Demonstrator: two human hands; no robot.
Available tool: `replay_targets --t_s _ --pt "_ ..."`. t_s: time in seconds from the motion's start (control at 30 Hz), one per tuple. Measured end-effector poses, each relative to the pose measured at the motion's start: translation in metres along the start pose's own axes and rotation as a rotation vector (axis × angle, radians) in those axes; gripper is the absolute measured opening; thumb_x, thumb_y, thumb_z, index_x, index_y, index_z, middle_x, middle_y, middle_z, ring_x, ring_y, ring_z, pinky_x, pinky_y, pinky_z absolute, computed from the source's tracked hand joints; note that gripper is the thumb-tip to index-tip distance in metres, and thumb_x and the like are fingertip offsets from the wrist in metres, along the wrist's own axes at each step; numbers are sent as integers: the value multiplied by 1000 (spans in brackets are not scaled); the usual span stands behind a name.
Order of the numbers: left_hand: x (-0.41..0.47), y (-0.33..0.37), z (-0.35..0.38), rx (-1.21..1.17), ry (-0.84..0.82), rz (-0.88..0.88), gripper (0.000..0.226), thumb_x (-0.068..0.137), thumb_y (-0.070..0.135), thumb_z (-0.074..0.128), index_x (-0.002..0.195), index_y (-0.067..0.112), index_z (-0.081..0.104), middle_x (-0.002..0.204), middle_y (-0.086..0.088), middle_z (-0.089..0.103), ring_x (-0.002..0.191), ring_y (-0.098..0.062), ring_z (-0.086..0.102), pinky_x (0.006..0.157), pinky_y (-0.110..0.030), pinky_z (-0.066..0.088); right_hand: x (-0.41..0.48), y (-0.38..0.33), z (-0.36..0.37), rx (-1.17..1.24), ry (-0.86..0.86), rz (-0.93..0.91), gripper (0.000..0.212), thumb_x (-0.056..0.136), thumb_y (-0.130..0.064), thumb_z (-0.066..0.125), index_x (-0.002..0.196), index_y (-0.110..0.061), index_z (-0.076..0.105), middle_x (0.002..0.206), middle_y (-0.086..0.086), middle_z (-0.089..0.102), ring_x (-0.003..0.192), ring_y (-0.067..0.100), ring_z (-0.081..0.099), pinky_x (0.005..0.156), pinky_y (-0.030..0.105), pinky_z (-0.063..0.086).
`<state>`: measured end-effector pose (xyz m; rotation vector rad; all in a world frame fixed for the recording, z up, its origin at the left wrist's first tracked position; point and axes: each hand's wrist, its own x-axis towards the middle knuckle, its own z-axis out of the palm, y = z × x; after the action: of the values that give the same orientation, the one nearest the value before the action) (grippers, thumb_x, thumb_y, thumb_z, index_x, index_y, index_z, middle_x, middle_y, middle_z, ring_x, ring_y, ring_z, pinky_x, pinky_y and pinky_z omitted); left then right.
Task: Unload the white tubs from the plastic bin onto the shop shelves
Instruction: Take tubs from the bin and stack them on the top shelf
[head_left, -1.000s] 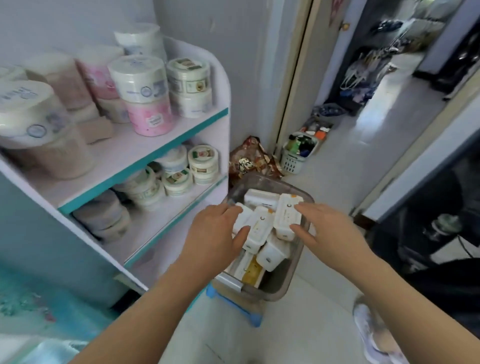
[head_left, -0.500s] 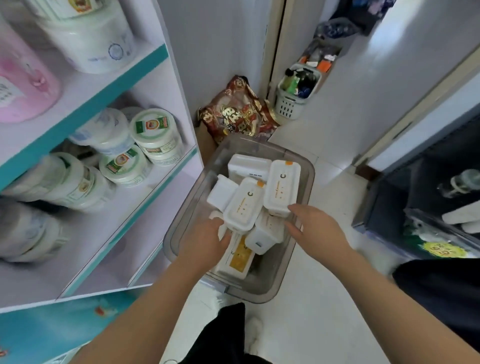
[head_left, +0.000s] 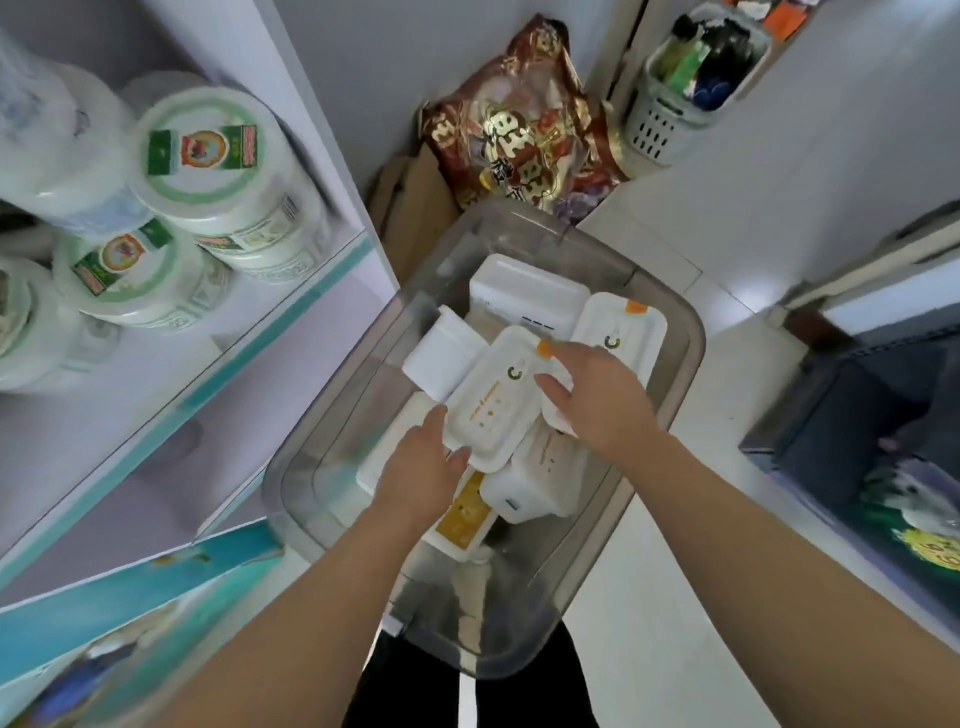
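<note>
A translucent grey plastic bin (head_left: 688, 338) sits on the floor below me with several white rectangular tubs piled in it. The topmost tub (head_left: 493, 400) lies slanted, with an orange tab at its far end. My left hand (head_left: 421, 473) grips its near left corner. My right hand (head_left: 597, 400) pinches its right long edge, thumb on the lid. Another orange-tabbed tub (head_left: 618, 332) lies to the right, partly under my right hand. A yellow-labelled tub (head_left: 465, 512) lies underneath. The white shop shelves (head_left: 171, 353) with teal edging stand to the left.
Round green-labelled tubs (head_left: 208, 156) fill the back of the shelf at left. A red and gold bag (head_left: 519, 119) and a white basket (head_left: 685, 88) of bottles stand beyond the bin. A dark crate (head_left: 883, 441) sits on the floor at right.
The view has dropped closer over the bin. My right hand has slid forward onto the top tub's right edge, and my left hand has moved to its near corner.
</note>
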<state>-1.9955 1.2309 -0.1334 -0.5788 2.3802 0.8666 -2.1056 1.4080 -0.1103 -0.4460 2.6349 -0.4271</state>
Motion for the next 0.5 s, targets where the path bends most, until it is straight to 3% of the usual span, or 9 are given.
replay_targets --t_s 0.07,0.13,0.23,0.3,0.37,0.5 --pt "10 2 13 -74 25 -83 60 95 40 51 146 28 24 123 -5 57 107 -20 56 76 -26 40 18 11 9 -77 -20 -51 40 96 -36 47 124 -9 55 118 11 62 108 29 53 95 35 38" --pt "17 4 24 -194 48 -161 60 95 36 53 146 30 21 123 -4 58 103 -22 60 73 -26 44 31 22 18 -121 -33 -96 40 97 -34 48 126 -8 55 125 12 60 122 29 48 108 36 31" --pt "23 5 33 -452 81 -303 52 96 21 53 139 34 25 106 -7 65 77 -23 67 52 -28 52 46 35 30 -197 -53 -185 39 96 -34 48 125 -9 55 129 11 58 134 28 39 115 42 23" --pt "24 6 32 -526 112 -332 48 95 15 50 132 35 29 98 -8 64 73 -26 68 55 -37 58 52 40 34 -259 -70 -230 39 96 -36 47 124 -10 55 127 9 60 135 28 37 116 43 20" --pt "23 4 31 -546 158 -323 47 95 10 45 131 37 30 102 -5 61 75 -26 67 61 -44 59 54 39 33 -315 -88 -259 41 96 -38 44 126 -12 55 122 8 62 133 28 37 117 42 16" --pt "18 -8 20 -521 235 -281 51 99 9 38 135 44 28 116 -5 53 76 -11 57 50 -31 58 54 21 36 -446 -131 -296 43 96 -46 35 123 -17 52 91 5 68 105 27 57 115 41 19"
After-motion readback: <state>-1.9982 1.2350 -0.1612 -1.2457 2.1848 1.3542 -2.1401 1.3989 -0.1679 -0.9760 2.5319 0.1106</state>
